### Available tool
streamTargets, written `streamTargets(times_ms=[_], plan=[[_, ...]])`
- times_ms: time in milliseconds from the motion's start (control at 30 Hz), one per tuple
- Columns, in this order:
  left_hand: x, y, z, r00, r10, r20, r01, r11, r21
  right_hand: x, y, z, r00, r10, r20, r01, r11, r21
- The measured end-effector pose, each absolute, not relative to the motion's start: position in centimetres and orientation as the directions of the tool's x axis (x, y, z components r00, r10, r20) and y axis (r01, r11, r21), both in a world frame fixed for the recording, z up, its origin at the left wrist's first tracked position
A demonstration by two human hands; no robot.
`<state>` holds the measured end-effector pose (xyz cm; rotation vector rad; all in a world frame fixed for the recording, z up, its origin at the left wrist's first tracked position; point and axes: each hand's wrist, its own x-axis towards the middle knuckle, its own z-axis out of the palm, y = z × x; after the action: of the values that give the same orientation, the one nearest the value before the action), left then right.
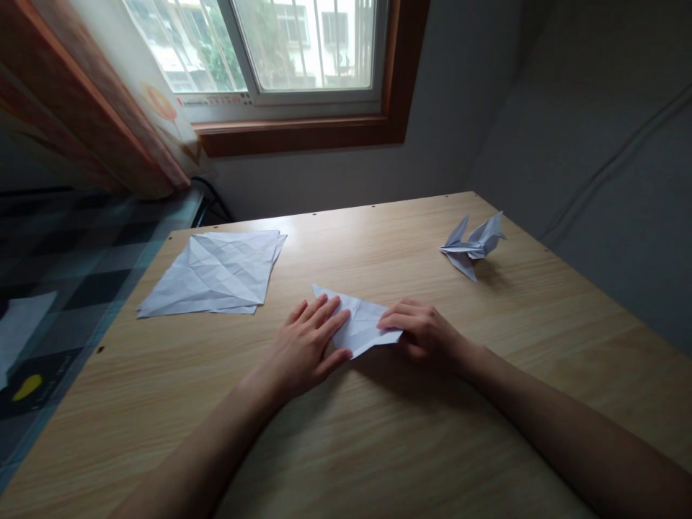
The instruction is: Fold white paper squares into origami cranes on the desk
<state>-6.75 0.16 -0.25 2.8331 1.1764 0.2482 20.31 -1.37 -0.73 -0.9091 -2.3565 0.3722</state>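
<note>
A folded white sheet of paper (361,324) with crease lines lies on the table between my hands. My left hand (311,342) rests on its left part, fingers spread and flat, with the thumb near the lower edge. At the right end, my right hand (427,330) grips the paper with curled fingers on top; its thumb is mostly hidden below. Toward the back left lies a stack of creased white sheets (221,270). A folded paper figure with pointed wing-like flaps (473,245) stands at the back right, apart from my hands.
The light wooden table (346,447) has its far edge near the wall under a window (308,47). On the left, a bed with a checked cover (81,245) adjoins it, with a white paper (21,328) on it. An orange curtain (102,94) hangs above.
</note>
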Motion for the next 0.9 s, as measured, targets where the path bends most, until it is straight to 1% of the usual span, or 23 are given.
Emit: streamTargets(times_ms=[100,200,267,433,533,633,700,733,867,900], plan=[[-6.7,0.1,-0.1,0.691,0.712,0.122,0.701,-0.702,0.126,19.8,-1.6,-0.8,-0.444,0.791,0.422,0.596,0.612,-0.520],[-6.6,0.1,-0.1,0.683,0.718,0.129,0.707,-0.696,0.127,19.2,-1.6,-1.0,-0.366,0.832,0.416,0.651,0.549,-0.525],[-6.4,0.0,-0.1,0.678,0.723,0.133,0.712,-0.691,0.125,19.0,-1.6,-1.0,-0.388,0.830,0.402,0.686,0.551,-0.475],[-5.7,-0.4,0.0,0.664,0.733,0.147,0.729,-0.679,0.092,18.9,-1.4,-1.0,-0.481,0.804,0.349,0.760,0.581,-0.291],[-5.6,-0.6,-0.1,0.685,0.713,0.150,0.715,-0.698,0.048,19.0,-1.4,-0.8,-0.517,0.791,0.328,0.758,0.601,-0.254],[-5.6,-0.7,-0.1,0.703,0.699,0.135,0.702,-0.711,0.025,19.4,-1.3,-0.5,-0.522,0.796,0.308,0.759,0.598,-0.258],[-5.6,-0.7,-0.1,0.711,0.692,0.126,0.695,-0.719,0.028,20.0,-1.1,-0.2,-0.496,0.816,0.297,0.763,0.573,-0.300],[-5.6,-0.8,0.0,0.719,0.684,0.125,0.686,-0.727,0.031,20.3,-1.0,-0.1,-0.473,0.832,0.289,0.761,0.551,-0.343],[-5.3,-1.0,0.2,0.760,0.635,0.135,0.638,-0.769,0.025,22.3,-0.3,0.1,-0.374,0.905,0.201,0.681,0.415,-0.603],[-5.2,-1.0,0.2,0.765,0.629,0.141,0.633,-0.774,0.015,22.7,-0.1,0.1,-0.356,0.918,0.176,0.659,0.380,-0.649]])
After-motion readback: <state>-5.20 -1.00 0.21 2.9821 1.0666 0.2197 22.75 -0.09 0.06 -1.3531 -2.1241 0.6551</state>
